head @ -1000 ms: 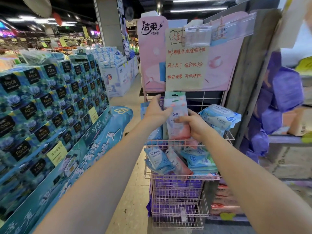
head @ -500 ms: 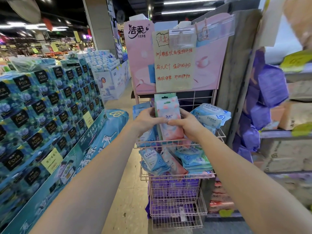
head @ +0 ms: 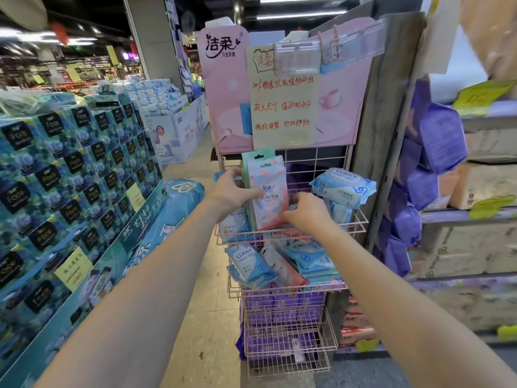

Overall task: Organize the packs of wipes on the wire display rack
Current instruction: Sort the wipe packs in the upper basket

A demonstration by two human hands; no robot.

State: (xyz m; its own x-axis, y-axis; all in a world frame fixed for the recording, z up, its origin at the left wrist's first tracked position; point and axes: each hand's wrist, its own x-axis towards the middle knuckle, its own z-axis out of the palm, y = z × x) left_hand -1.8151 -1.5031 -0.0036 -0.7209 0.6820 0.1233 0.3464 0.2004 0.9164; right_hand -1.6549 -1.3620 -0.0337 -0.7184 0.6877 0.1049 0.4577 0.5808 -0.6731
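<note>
A pink wire display rack [head: 361, 229] stands ahead with several basket tiers. In its top basket an upright pink-and-white wipes pack [head: 268, 191] stands in front of a green-topped pack [head: 256, 155]. My left hand [head: 232, 193] grips the left edge of these upright packs. My right hand [head: 306, 212] has curled fingers at the pink pack's lower right corner. Blue-and-white wipes packs [head: 342, 187] lie piled at the basket's right. The second tier holds several blue packs [head: 250, 264] and a pink pack [head: 282, 268], lying tilted.
Purple packs [head: 279, 301] fill the lower baskets. A pink sign board with a handwritten note [head: 284, 107] tops the rack. Stacked blue tissue boxes [head: 70, 177] line the left of the aisle. Shelves with purple bags [head: 436, 147] stand to the right.
The upright pink pack has gone deeper into the top basket. My right hand has slid from its side down to its lower right corner. My left hand stays on its left edge.
</note>
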